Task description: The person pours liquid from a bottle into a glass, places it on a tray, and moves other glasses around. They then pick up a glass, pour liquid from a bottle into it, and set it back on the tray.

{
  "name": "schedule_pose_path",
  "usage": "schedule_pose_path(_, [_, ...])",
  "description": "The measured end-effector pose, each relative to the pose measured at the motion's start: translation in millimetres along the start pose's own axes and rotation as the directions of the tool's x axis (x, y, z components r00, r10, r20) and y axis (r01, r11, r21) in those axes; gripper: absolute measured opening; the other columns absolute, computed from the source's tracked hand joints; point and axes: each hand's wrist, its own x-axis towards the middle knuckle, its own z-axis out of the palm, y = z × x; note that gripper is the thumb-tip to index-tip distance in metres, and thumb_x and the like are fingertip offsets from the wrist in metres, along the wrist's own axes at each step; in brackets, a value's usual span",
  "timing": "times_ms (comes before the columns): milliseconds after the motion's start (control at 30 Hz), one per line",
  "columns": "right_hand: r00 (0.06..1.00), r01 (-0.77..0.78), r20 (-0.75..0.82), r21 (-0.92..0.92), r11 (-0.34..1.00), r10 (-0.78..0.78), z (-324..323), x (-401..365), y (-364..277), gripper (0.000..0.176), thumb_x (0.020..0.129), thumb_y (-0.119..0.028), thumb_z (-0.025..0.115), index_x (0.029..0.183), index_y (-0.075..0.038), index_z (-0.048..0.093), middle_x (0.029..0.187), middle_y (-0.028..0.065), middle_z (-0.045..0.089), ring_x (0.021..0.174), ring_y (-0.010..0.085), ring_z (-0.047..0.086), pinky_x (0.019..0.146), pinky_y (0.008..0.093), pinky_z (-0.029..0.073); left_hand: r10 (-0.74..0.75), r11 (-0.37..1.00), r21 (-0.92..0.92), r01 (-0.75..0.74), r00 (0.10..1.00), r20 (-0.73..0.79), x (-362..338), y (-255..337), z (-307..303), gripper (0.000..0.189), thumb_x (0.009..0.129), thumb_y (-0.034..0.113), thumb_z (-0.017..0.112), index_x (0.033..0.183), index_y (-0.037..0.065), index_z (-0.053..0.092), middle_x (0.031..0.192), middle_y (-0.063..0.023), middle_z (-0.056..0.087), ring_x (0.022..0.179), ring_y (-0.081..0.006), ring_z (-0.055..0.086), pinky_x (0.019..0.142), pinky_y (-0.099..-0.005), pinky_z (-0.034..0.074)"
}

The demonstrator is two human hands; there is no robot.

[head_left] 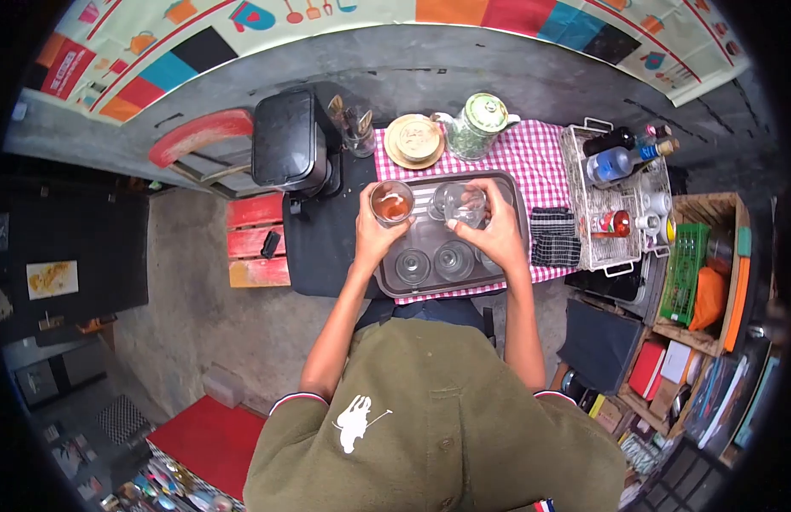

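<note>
My left hand (372, 239) is wrapped round a clear glass (392, 201) with amber liquid in it, over the left side of a dark serving tray (521, 205). Over the tray's far middle, my right hand (501, 229) grips another clear glass (466, 205), which looks to have no liquid inside. Part of a further glass (438, 203) shows just left of it. Nearer my body, a small glass (412, 266) and a larger glass (453, 259) stand on the tray. More glass shows partly behind my right wrist.
Beyond the tray are a patterned teapot (483, 128) and a lidded bowl (414, 140) on a checkered cloth (540, 154). A black machine (286, 141) and a jar of utensils (358, 136) stand left. To the right lie a folded dark cloth (554, 236) and a wire rack of bottles (622, 256).
</note>
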Motion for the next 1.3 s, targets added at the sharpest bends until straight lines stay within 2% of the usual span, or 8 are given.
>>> schedule_pose_path(267, [0.992, -0.11, -0.069, -0.038, 0.993, 0.107, 11.9, -25.1, 10.9, 0.066, 0.067, -0.028, 0.087, 0.12, -0.005, 0.054, 0.103, 0.0103, 0.067, 0.093, 0.0232, 0.066, 0.071, 0.0346, 0.051, 0.033, 0.996, 0.079, -0.037, 0.998, 0.052, 5.6, -54.8, 12.1, 0.085, 0.068, 0.023, 0.09, 0.134, 0.003, 0.041, 0.122, -0.018, 0.064, 0.112, -0.0286, 0.065, 0.096, -0.0388, 0.052])
schedule_pose_path(367, [0.991, -0.127, -0.059, -0.069, 0.989, 0.123, 16.1, -31.0, 18.9, 0.065, 0.069, -0.019, 0.086, 0.123, -0.005, 0.054, 0.104, 0.0073, 0.067, 0.097, 0.0153, 0.065, 0.077, 0.03, 0.052, -0.004, 0.999, 0.051, 0.001, 0.998, 0.057, 6.1, -64.4, 17.2, 0.087, 0.069, 0.024, 0.089, 0.137, 0.002, 0.04, 0.125, -0.0199, 0.063, 0.115, -0.03, 0.064, 0.098, -0.0398, 0.051])
schedule_pose_path(633, [0.974, -0.214, -0.097, -0.065, 0.975, 0.207, 20.1, -50.2, 18.9, 0.067, 0.068, -0.023, 0.088, 0.124, -0.005, 0.054, 0.105, 0.006, 0.067, 0.098, 0.0158, 0.064, 0.075, 0.0313, 0.049, 0.03, 0.989, 0.139, -0.047, 0.992, 0.119, 9.9, -82.8, 19.1, 0.088, 0.069, 0.022, 0.089, 0.139, 0.001, 0.039, 0.128, -0.0208, 0.061, 0.117, -0.031, 0.063, 0.1, -0.0393, 0.049])
schedule_pose_path(767, [0.975, -0.2, -0.104, -0.055, 0.978, 0.194, 21.9, -56.4, 29.3, 0.067, 0.068, -0.023, 0.088, 0.124, -0.005, 0.054, 0.108, 0.0062, 0.066, 0.099, 0.0157, 0.064, 0.075, 0.0314, 0.049, 0.102, 0.976, 0.18, -0.121, 0.989, 0.108, 12.3, -91.1, 22.7, 0.088, 0.068, 0.018, 0.09, 0.137, -0.001, 0.039, 0.127, -0.0203, 0.06, 0.117, -0.0311, 0.063, 0.1, -0.0393, 0.05])
schedule_pose_path(867, [0.976, -0.197, -0.103, -0.011, 0.98, 0.194, 24.1, -57.6, 38.3, 0.07, 0.068, -0.028, 0.086, 0.125, -0.006, 0.054, 0.114, 0.0121, 0.066, 0.104, 0.0249, 0.064, 0.075, 0.0357, 0.051, 0.14, 0.967, 0.195, -0.161, 0.983, 0.117, 11.4, -101.2, 25.3, 0.086, 0.068, 0.017, 0.091, 0.135, -0.002, 0.04, 0.124, -0.0201, 0.061, 0.114, -0.0317, 0.064, 0.097, -0.0392, 0.051])
schedule_pose_path(967, [0.975, -0.197, -0.104, -0.015, 0.98, 0.195, 24.6, -56.3, 34.7, 0.07, 0.068, -0.028, 0.086, 0.125, -0.007, 0.053, 0.117, 0.0112, 0.065, 0.104, 0.0247, 0.064, 0.075, 0.0358, 0.052, 0.151, 0.958, 0.227, -0.176, 0.981, 0.121, 9.6, -98.9, 24.6, 0.086, 0.068, 0.018, 0.091, 0.134, -0.002, 0.041, 0.124, -0.0207, 0.061, 0.114, -0.0328, 0.064, 0.096, -0.0395, 0.051])
schedule_pose_path(1067, [0.973, -0.21, -0.107, -0.057, 0.976, 0.203, 24.3, -54.0, 24.3, 0.067, 0.069, -0.022, 0.086, 0.125, -0.007, 0.053, 0.111, 0.0068, 0.065, 0.104, 0.0176, 0.062, 0.081, 0.0337, 0.051, 0.149, 0.963, 0.212, -0.17, 0.983, 0.11, 9.5, -95.4, 25.5, 0.086, 0.068, 0.02, 0.091, 0.134, -0.002, 0.041, 0.124, -0.0212, 0.061, 0.114, -0.0338, 0.063, 0.097, -0.0403, 0.05])
schedule_pose_path(1300, [0.977, -0.192, -0.103, -0.036, 0.981, 0.188, 26.9, -53.8, 21.1, 0.067, 0.069, -0.023, 0.087, 0.125, -0.007, 0.053, 0.112, 0.0071, 0.064, 0.105, 0.0175, 0.061, 0.08, 0.0343, 0.05, 0.177, 0.945, 0.261, -0.196, 0.98, 0.093, 9.6, -94.7, 26.0, 0.089, 0.068, 0.025, 0.092, 0.135, -0.002, 0.04, 0.125, -0.0213, 0.06, 0.116, -0.0337, 0.061, 0.098, -0.0406, 0.049])
